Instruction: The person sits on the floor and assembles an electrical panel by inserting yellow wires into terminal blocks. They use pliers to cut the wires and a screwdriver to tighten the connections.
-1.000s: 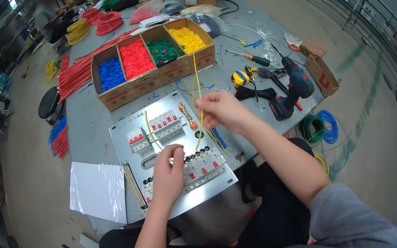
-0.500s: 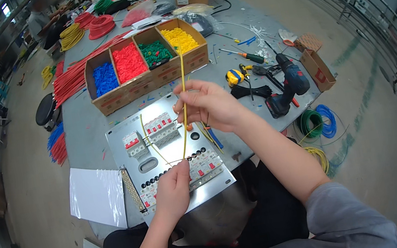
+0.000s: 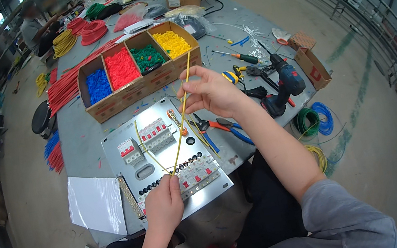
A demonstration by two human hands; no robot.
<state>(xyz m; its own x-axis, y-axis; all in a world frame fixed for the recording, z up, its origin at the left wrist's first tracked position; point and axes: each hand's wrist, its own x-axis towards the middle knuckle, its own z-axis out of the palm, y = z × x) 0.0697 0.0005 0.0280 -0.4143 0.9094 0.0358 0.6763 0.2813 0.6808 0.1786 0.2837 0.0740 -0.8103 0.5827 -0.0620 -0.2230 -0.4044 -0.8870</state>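
A yellow wire (image 3: 180,138) runs slantwise between my two hands above a metal mounting plate (image 3: 109,145). Its lower end is pinched by my left hand (image 3: 165,206), closed over the near part of the plate. Higher up, my right hand (image 3: 213,91) has thumb and fingers closed round the same wire, whose tip sticks up past them. On the plate sit a small breaker (image 3: 131,152), a bank of breakers with red switches (image 3: 155,135) and a near row of breakers (image 3: 199,175), partly covered by my left hand. Another thin yellow wire (image 3: 143,146) crosses the plate.
Beyond the plate stands a cardboard box (image 3: 118,96) of blue, red, green and yellow caps. Pliers (image 3: 204,128), a cordless drill (image 3: 286,83) and a screwdriver (image 3: 245,57) lie to the right. A white sheet (image 3: 96,207) is at left; wire coils (image 3: 308,123) lie on the floor.
My left hand has moved down and left, and the wire leans more. My right hand has shifted slightly upward, uncovering the pliers. The view has shifted a little.
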